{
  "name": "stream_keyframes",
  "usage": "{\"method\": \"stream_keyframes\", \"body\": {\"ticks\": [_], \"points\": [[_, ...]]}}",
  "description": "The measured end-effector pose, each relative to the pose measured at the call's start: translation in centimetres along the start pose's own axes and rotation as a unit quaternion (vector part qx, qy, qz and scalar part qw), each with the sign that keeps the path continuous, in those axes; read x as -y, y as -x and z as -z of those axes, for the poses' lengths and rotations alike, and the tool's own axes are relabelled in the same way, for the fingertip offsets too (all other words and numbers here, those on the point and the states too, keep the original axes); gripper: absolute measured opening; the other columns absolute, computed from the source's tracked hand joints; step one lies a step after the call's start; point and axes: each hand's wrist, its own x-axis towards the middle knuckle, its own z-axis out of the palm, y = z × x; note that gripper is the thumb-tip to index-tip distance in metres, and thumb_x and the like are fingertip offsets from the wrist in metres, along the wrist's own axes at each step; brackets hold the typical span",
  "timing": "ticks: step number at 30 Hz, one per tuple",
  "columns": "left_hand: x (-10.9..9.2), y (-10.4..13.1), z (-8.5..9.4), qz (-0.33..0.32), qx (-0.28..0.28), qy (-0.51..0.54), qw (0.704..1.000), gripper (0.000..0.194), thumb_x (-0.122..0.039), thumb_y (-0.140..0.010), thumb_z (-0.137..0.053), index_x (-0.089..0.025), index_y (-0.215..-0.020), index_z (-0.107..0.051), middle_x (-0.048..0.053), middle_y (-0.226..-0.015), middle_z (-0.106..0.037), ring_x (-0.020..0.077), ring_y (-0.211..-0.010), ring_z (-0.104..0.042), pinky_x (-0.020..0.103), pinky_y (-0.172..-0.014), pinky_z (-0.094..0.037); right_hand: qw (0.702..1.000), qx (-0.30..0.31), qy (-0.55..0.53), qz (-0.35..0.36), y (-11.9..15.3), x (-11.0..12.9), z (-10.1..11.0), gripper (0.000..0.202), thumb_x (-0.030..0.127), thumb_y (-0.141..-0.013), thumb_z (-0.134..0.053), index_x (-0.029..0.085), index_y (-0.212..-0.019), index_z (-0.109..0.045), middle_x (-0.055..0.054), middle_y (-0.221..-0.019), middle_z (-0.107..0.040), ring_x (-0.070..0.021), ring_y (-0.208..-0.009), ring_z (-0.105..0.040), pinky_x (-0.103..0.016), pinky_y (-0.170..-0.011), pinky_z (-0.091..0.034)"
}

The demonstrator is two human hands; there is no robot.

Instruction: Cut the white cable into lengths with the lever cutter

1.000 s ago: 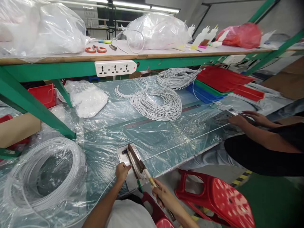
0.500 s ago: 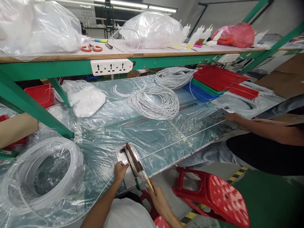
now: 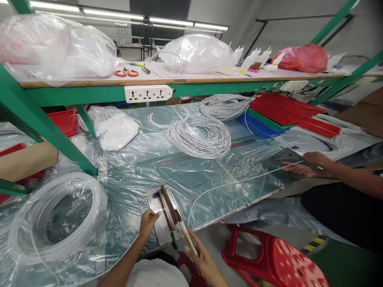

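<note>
My left hand [image 3: 149,221] pinches the end of a thin white cable just left of a lever cutter [image 3: 168,209] on a metal plate. The cable runs back under my left forearm. My right hand [image 3: 201,252] is wrapped around the cutter's pale handle [image 3: 190,240], with the blade arm lying low along the base. Right of the cutter, a separate length of white cable [image 3: 220,186] bows across the table, its near end loose by the table edge. A co-worker's hand [image 3: 317,160] holds its far end.
A big coil of white cable [image 3: 100,201] lies at left. Bundles of cut cable [image 3: 206,145] lie mid-table, beside blue and red trays [image 3: 263,126]. A green-framed shelf [image 3: 103,95] crosses behind, and a red stool [image 3: 279,259] stands in front of the table.
The cable stretched straight from the cutter to the co-worker has come apart at the cutter and now sags in a curve. The co-worker's hands have shifted right. My view has tilted slightly upward.
</note>
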Motion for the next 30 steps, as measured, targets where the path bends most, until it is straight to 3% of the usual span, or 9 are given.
{"method": "stream_keyframes", "body": {"ticks": [3,7,12,16,21,26,28,29,30], "points": [[-1.0,1.3,1.1,-0.016,0.029,0.032,0.999,0.052,-0.068,-0.06,-0.061,-0.02,-0.052,-0.043,-0.006,-0.049,-0.034,0.0099,-0.049,-0.034,0.023,-0.051,-0.028,0.99,0.085,-0.092,-0.064,0.3,6.0,1.2,0.064,0.059,-0.071,-0.06,0.025,-0.124,-0.045,0.004,-0.061,-0.053,-0.0083,-0.038,-0.041,-0.022,-0.04,-0.037],[-2.1,2.7,2.0,0.0,0.078,0.081,0.994,0.047,-0.063,-0.064,-0.061,-0.018,-0.058,-0.049,-0.005,-0.047,-0.041,0.0101,-0.046,-0.036,0.023,-0.05,-0.028,0.963,0.155,-0.221,-0.013,-2.3,14.1,1.3,0.041,0.057,-0.073,-0.06,0.019,-0.09,-0.057,0.001,-0.07,-0.054,-0.0076,-0.05,-0.048,-0.021,-0.05,-0.043],[-3.5,3.7,2.1,-0.053,0.096,0.045,0.993,0.041,-0.056,-0.072,-0.058,-0.017,-0.062,-0.052,-0.002,-0.051,-0.051,0.0131,-0.051,-0.046,0.024,-0.055,-0.032,0.933,0.204,-0.295,0.015,-10.6,21.9,-1.0,0.05,0.06,-0.086,-0.037,0.017,-0.103,-0.055,-0.003,-0.071,-0.056,-0.0114,-0.061,-0.055,-0.022,-0.06,-0.047],[-4.5,4.2,2.3,-0.058,0.121,0.031,0.99,0.042,-0.059,-0.072,-0.056,-0.018,-0.065,-0.053,-0.002,-0.048,-0.052,0.0136,-0.049,-0.045,0.025,-0.053,-0.03,0.961,0.136,-0.239,0.006,-17.6,25.0,-4.2,0.05,0.054,-0.091,-0.029,0.015,-0.117,-0.045,-0.001,-0.066,-0.055,-0.0118,-0.058,-0.055,-0.024,-0.061,-0.047],[-6.2,4.8,2.8,-0.063,0.108,0.031,0.992,0.047,-0.064,-0.071,-0.055,-0.017,-0.07,-0.056,-0.003,-0.045,-0.05,0.0118,-0.045,-0.041,0.024,-0.05,-0.028,0.979,0.083,-0.181,0.03,-22.2,26.0,-7.1,0.045,0.045,-0.088,-0.044,0.01,-0.116,-0.047,0.0,-0.063,-0.055,-0.0106,-0.054,-0.049,-0.023,-0.056,-0.041],[-9.6,5.1,4.8,-0.051,0.034,0.097,0.993,0.05,-0.066,-0.068,-0.057,-0.017,-0.077,-0.055,-0.005,-0.05,-0.051,0.0068,-0.037,-0.03,0.021,-0.04,-0.022,0.98,0.036,-0.158,0.114,-19.0,22.8,-6.8,0.055,0.028,-0.08,-0.058,0.02,-0.13,-0.036,0.005,-0.065,-0.055,-0.0101,-0.057,-0.046,-0.021,-0.055,-0.037],[-11.5,5.4,5.9,-0.063,-0.017,0.143,0.988,0.047,-0.063,-0.07,-0.059,-0.018,-0.082,-0.054,-0.005,-0.055,-0.053,0.0062,-0.038,-0.033,0.02,-0.04,-0.026,0.978,0.099,-0.129,0.127,-15.6,19.5,-6.4,0.058,0.027,-0.072,-0.065,0.02,-0.125,-0.044,0.006,-0.063,-0.055,-0.0103,-0.056,-0.047,-0.021,-0.055,-0.037],[-12.4,5.6,6.3,-0.072,-0.039,0.17,0.982,0.044,-0.061,-0.071,-0.06,-0.018,-0.083,-0.054,-0.005,-0.057,-0.054,0.0064,-0.039,-0.035,0.019,-0.042,-0.03,0.974,0.162,-0.106,0.12,-13.6,17.5,-6.4,0.06,0.028,-0.066,-0.07,0.019,-0.121,-0.048,0.005,-0.062,-0.056,-0.0106,-0.055,-0.048,-0.022,-0.055,-0.038],[-13.4,5.8,6.5,-0.082,-0.058,0.199,0.975,0.042,-0.058,-0.072,-0.061,-0.019,-0.083,-0.053,-0.005,-0.059,-0.054,0.0067,-0.041,-0.038,0.019,-0.043,-0.032,0.954,0.275,-0.064,0.103,-11.6,15.3,-6.5,0.065,0.029,-0.06,-0.074,0.019,-0.12,-0.05,0.005,-0.064,-0.058,-0.0107,-0.056,-0.051,-0.022,-0.056,-0.039]]}}
